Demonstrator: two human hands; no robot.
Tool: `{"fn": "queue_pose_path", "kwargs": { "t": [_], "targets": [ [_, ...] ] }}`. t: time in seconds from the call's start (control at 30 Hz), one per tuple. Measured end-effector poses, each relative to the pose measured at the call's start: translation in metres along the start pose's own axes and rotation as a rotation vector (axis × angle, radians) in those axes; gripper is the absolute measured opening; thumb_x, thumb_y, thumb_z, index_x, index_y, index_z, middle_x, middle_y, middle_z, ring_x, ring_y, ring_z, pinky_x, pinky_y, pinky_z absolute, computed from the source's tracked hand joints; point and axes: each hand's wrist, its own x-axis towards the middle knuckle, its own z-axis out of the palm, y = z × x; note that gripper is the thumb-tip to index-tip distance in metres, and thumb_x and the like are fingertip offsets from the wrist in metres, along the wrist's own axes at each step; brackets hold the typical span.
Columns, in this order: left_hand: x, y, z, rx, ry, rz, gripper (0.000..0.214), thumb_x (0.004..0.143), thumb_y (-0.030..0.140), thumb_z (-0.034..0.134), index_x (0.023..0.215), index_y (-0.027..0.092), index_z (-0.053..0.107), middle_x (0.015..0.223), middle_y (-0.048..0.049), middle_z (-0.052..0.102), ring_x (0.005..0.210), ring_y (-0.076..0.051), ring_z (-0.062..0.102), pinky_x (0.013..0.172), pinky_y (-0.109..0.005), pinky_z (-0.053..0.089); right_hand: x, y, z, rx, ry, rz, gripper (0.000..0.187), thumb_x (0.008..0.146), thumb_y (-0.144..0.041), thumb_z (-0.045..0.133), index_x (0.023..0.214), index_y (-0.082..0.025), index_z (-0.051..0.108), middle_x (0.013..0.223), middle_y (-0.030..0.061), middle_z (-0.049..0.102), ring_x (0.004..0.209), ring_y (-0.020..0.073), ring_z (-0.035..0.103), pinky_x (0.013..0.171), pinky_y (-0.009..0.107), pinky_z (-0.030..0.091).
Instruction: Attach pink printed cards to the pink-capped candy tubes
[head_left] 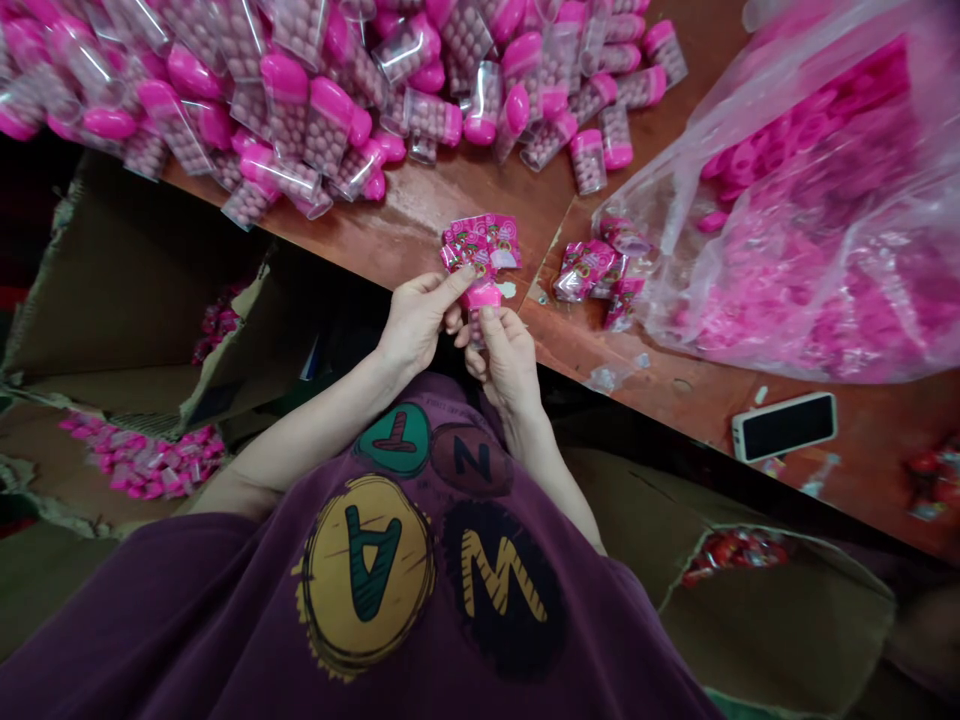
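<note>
Close to the table's front edge, both hands meet at one small clear candy bottle [484, 296] with a pink cap. My left hand [417, 322] pinches near the capped end, its thumb and forefinger closed at the top. Lower down, my right hand [507, 358] grips the clear body, where small pink balls show. Just beyond the fingers lies a little pile of printed pink wrappers [484, 243]. Several crumpled pink printed packets [592, 270] rest to the right of it.
A large heap of pink-capped candy bottles [322, 110] covers the back left. On the right, a clear plastic bag [817, 230] holds pink plastic parts. A phone [784, 426] lies near the front edge. Cardboard boxes [112, 290] stand below, with a box of red packets [772, 630] at right.
</note>
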Motion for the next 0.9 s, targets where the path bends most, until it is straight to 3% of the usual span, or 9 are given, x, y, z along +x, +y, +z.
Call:
{"fn": "queue_pose_path", "kwargs": {
  "t": [0.07, 0.2, 0.3, 0.47, 0.57, 0.63, 0.73, 0.83, 0.9],
  "targets": [
    [-0.001, 0.001, -0.001, -0.01, -0.04, -0.023, 0.059, 0.077, 0.052, 0.095, 0.061, 0.019, 0.049, 0.048, 0.0074, 0.048, 0.04, -0.004, 0.044, 0.042, -0.022, 0.034, -0.002, 0.005, 0.001, -0.098, 0.039, -0.092, 0.048, 0.089, -0.064, 0.078, 0.093, -0.024, 0.051, 0.066, -0.0084, 0.067, 0.039, 0.0024, 0.036, 0.039, 0.019, 0.024],
    [-0.002, 0.003, -0.002, -0.007, -0.085, -0.097, 0.056, 0.084, 0.044, 0.092, 0.059, 0.018, 0.049, 0.047, 0.0078, 0.044, 0.04, -0.003, 0.041, 0.044, -0.02, 0.033, -0.003, 0.011, 0.002, -0.36, 0.133, -0.297, 0.043, 0.092, -0.062, 0.075, 0.095, -0.025, 0.055, 0.075, -0.0059, 0.068, 0.058, 0.007, 0.057, 0.059, 0.023, 0.048],
    [-0.001, 0.006, -0.003, -0.019, -0.093, -0.103, 0.048, 0.086, 0.036, 0.091, 0.063, 0.016, 0.054, 0.048, 0.0089, 0.044, 0.04, -0.002, 0.038, 0.042, -0.019, 0.029, -0.005, 0.01, 0.001, -0.536, 0.17, -0.4, 0.039, 0.095, -0.06, 0.073, 0.096, -0.025, 0.056, 0.078, -0.0048, 0.068, 0.068, 0.0093, 0.061, 0.069, 0.026, 0.052],
    [-0.004, 0.013, -0.004, -0.011, -0.149, -0.11, 0.041, 0.082, 0.035, 0.094, 0.07, 0.015, 0.061, 0.051, 0.009, 0.049, 0.039, -0.001, 0.038, 0.04, -0.018, 0.024, -0.011, 0.0, 0.006, -0.301, -0.027, -0.182, 0.041, 0.099, -0.062, 0.067, 0.095, -0.025, 0.051, 0.063, -0.0093, 0.059, 0.047, 0.0049, 0.04, 0.047, 0.02, 0.034],
    [-0.006, 0.015, -0.005, 0.023, -0.165, -0.111, 0.044, 0.085, 0.044, 0.091, 0.07, 0.015, 0.062, 0.054, 0.0071, 0.052, 0.041, -0.001, 0.038, 0.041, -0.018, 0.024, -0.012, -0.006, 0.007, -0.124, -0.133, 0.003, 0.046, 0.097, -0.068, 0.065, 0.096, -0.026, 0.048, 0.062, -0.0115, 0.058, 0.038, 0.002, 0.02, 0.038, 0.019, 0.014],
    [-0.008, 0.014, -0.006, 0.053, -0.177, -0.114, 0.047, 0.088, 0.052, 0.087, 0.07, 0.014, 0.064, 0.056, 0.0055, 0.055, 0.042, -0.001, 0.039, 0.042, -0.018, 0.026, -0.011, -0.006, 0.007, -0.097, -0.161, 0.04, 0.047, 0.097, -0.07, 0.063, 0.096, -0.026, 0.047, 0.063, -0.011, 0.06, 0.037, 0.0016, 0.016, 0.037, 0.019, 0.011],
    [-0.009, 0.011, -0.007, 0.095, -0.184, -0.126, 0.052, 0.089, 0.059, 0.083, 0.068, 0.015, 0.064, 0.05, 0.006, 0.049, 0.04, -0.003, 0.04, 0.043, -0.02, 0.031, -0.007, -0.001, 0.003, -0.243, -0.08, -0.097, 0.044, 0.099, -0.067, 0.063, 0.096, -0.025, 0.05, 0.065, -0.0083, 0.062, 0.041, 0.0037, 0.032, 0.041, 0.019, 0.026],
    [-0.01, 0.008, -0.007, 0.086, -0.179, -0.135, 0.057, 0.089, 0.06, 0.083, 0.062, 0.016, 0.058, 0.042, 0.0082, 0.039, 0.038, -0.003, 0.036, 0.044, -0.02, 0.032, -0.003, 0.006, -0.003, -0.582, 0.088, -0.354, 0.04, 0.097, -0.063, 0.068, 0.099, -0.025, 0.057, 0.075, -0.0038, 0.067, 0.061, 0.0092, 0.058, 0.06, 0.024, 0.049],
    [-0.01, 0.006, -0.006, 0.063, -0.175, -0.135, 0.059, 0.089, 0.061, 0.082, 0.061, 0.016, 0.057, 0.043, 0.0081, 0.041, 0.038, -0.002, 0.033, 0.044, -0.019, 0.029, -0.002, 0.01, -0.007, -0.754, 0.156, -0.456, 0.041, 0.096, -0.063, 0.069, 0.108, -0.026, 0.06, 0.085, -0.001, 0.07, 0.071, 0.013, 0.065, 0.069, 0.029, 0.055]
  ]
}}
